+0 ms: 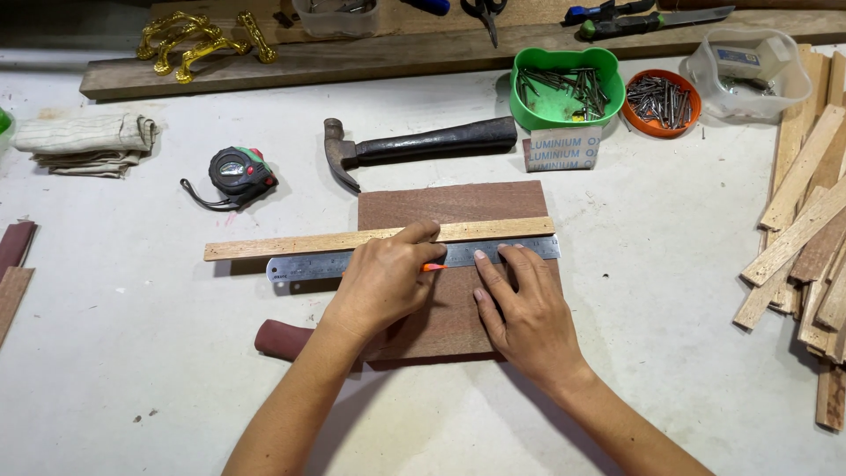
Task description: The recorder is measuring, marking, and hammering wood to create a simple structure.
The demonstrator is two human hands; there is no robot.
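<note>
Hands over reddish-brown wooden board (458, 207) at centre | left hand (381, 282) fingers curled around orange pencil (433, 266) | right hand (522, 310) fingers spread flat, pressing steel ruler (308, 265) | pale wooden strip (282, 246) touching ruler at 12 o'clock

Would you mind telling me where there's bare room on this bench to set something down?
Bare bench lies lower left, between the tape measure, the board and the left forearm. Another patch sits right of the board, before the strip pile. The back is crowded: hammer, green tub, orange dish. Both hands, left and right, cover the board.
</note>
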